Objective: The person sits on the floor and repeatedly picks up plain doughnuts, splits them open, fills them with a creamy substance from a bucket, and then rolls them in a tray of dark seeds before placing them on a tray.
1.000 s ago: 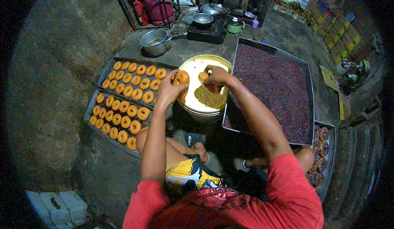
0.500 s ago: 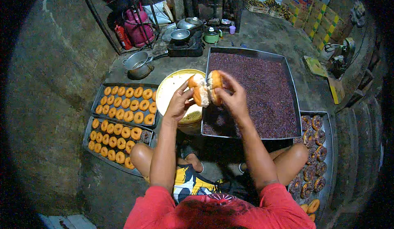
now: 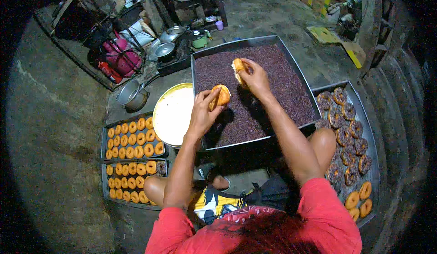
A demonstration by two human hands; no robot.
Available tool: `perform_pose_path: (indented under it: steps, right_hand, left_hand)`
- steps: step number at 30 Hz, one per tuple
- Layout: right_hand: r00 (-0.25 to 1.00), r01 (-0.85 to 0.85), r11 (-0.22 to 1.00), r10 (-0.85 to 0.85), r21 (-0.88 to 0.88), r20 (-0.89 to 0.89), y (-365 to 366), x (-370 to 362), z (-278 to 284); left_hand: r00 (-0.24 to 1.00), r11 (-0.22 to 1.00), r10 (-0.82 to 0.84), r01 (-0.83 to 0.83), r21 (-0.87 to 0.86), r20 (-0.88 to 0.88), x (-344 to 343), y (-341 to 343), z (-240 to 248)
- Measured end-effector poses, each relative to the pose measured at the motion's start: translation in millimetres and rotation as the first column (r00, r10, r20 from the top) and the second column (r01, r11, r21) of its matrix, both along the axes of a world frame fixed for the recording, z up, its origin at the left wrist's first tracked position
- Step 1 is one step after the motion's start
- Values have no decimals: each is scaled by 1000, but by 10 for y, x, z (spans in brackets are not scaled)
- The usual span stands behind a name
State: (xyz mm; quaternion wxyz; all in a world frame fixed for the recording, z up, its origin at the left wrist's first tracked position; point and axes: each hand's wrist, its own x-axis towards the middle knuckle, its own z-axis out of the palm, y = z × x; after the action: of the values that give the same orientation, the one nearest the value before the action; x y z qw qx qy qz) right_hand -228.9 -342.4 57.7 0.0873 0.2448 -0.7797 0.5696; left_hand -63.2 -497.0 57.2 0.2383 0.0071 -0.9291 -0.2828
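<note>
At the left of the frame, two metal trays are lying one below the other. The upper tray [image 3: 104, 141] is holding rows of plain rings [image 3: 132, 139], golden orange, smooth and rounded. The lower tray [image 3: 105, 181] is carrying more of the same, with one dark-coated ring [image 3: 160, 168] sitting at its upper right end. Above them, a metal pot [image 3: 131, 95] is standing on the floor. Left of centre, a round tub [image 3: 170, 89] with a yellow rim is showing a bright white filling.

In the middle of the frame, the left hand [image 3: 203, 110] is grasping the left doughnut [image 3: 222, 95] between thumb and fingers, over the left part of a large square tray [image 3: 234, 47]. This doughnut is showing a glossy orange-gold crust, with a little white at its right edge; the fingers are hiding part of it. Farther right and higher, the right hand [image 3: 256, 80] is pinching the right doughnut [image 3: 236, 68] over the same tray. It is tilting on edge, its golden-brown back facing the palm and a white layer showing along its left side. Below both hands, dark purplish-brown sprinkles [image 3: 283, 82] are covering the tray.

At the right of the frame, a long tray [image 3: 370, 174] is holding rings crusted in dark bits, orange dough peeking through, while several uncoated rings [image 3: 365, 190] are lying at its lower end.
</note>
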Motion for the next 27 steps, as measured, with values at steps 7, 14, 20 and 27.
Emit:
perform_pose_path:
  steps: [7,14,20,27]
  right_hand:
    - [921,210,655,115,726,-371,233,-148,-626]
    - [955,-16,831,178,556,-239,312,-22,-252]
    - [964,-23,831,166,556,-208,425,-220,-382]
    - [996,-72,997,73,20,-44,2275,-28,524]
  left_hand:
    - [969,865,-114,205,-459,219,-132,377,-586]
    - [943,947,-137,215,-240,303,-42,426,-222]
    - [919,810,-316,390,-438,235,-237,387,-491]
    - [872,950,-147,255,-178,467,-357,115,-94]
